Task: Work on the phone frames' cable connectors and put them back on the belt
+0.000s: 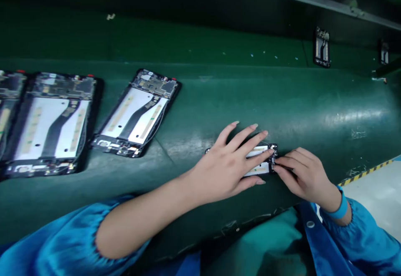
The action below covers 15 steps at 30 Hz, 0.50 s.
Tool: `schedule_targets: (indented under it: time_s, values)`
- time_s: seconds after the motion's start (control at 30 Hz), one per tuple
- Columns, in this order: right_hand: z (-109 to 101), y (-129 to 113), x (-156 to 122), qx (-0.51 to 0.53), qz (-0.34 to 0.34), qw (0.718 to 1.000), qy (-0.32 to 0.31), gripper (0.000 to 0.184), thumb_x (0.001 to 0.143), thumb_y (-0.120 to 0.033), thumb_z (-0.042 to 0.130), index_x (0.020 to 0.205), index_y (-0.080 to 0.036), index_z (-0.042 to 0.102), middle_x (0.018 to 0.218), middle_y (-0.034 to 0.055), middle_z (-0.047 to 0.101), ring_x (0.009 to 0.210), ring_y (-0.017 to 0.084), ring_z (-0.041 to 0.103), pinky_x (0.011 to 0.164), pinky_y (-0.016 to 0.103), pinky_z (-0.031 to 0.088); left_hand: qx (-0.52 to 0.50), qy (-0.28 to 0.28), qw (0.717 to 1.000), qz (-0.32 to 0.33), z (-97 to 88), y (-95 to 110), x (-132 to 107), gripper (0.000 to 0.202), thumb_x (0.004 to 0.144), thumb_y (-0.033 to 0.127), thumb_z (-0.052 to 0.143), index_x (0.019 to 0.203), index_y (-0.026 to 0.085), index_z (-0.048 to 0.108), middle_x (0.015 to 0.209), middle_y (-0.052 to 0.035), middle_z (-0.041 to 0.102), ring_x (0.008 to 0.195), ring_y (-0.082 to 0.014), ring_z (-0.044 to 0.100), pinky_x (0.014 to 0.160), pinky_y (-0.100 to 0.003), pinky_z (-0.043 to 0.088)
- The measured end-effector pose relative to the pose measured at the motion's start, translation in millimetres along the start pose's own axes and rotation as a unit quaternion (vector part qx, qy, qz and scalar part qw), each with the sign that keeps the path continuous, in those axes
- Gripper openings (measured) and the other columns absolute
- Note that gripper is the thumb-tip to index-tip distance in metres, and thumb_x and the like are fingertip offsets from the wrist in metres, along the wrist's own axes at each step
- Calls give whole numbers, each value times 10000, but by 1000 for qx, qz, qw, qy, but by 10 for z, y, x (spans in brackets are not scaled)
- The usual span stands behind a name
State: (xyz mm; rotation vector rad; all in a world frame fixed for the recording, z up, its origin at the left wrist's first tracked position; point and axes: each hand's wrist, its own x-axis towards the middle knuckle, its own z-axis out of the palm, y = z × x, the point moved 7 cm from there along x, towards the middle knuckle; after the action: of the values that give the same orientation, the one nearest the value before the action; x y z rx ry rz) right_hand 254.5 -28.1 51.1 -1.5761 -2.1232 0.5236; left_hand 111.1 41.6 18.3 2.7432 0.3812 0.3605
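Note:
An opened phone [265, 167] lies on the green bench mat, turned sideways, with its white inner panel partly showing. My left hand [230, 161] is laid over it, fingers spread and palm down, hiding most of its left part. One fingertip rests close to the small parts at the phone's right end. At that same end, my right hand [305, 173] has thumb and fingers pinched together, touching or nearly touching the phone's edge. Whatever sits in that pinch is too small and too covered to make out. A blue band circles my right wrist.
Left on the green mat [200, 105] are an opened phone at a slant [138, 113], another opened phone [54, 123] and one cut off by the frame. A smaller-looking opened phone [322, 47] lies far right. Yellow-black tape [369, 171] marks the bench's right edge.

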Motion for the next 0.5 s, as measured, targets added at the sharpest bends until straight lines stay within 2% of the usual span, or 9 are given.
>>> schedule_targets:
  time_s: [0.1, 0.23, 0.4, 0.5]
  values:
    - [-39, 165, 60, -7, 15, 999, 33, 122, 962, -189, 640, 843, -194, 669, 733, 56, 676, 659, 187, 583, 632, 359, 479, -13, -8, 1000, -9, 28, -14, 21, 591, 984, 598, 543, 1483, 279, 550, 1619, -146, 418, 1497, -412, 360, 1198, -690, 229]
    - [-102, 351, 163, 72, 51, 989, 122, 149, 988, -182, 587, 855, -208, 651, 740, 48, 677, 679, 180, 627, 647, 341, 515, -29, 0, 999, -17, 16, -26, 27, 599, 963, 595, 587, 1472, 280, 567, 1612, -143, 430, 1485, -426, 380, 1202, -708, 228]
    - [32, 338, 215, 34, 36, 996, 78, 124, 984, -225, 600, 881, -219, 669, 794, 62, 723, 732, 196, 662, 701, 361, 542, -22, 4, 1000, -15, 19, -22, 23, 603, 969, 609, 562, 1469, 271, 566, 1612, -151, 427, 1493, -418, 369, 1195, -718, 246]
    - [14, 343, 203, 23, 44, 995, 87, 122, 986, -217, 596, 887, -222, 667, 790, 62, 719, 730, 197, 662, 697, 358, 541, -25, 2, 1000, -18, 16, -23, 30, 602, 964, 605, 572, 1468, 274, 565, 1607, -150, 435, 1488, -422, 377, 1190, -727, 251]
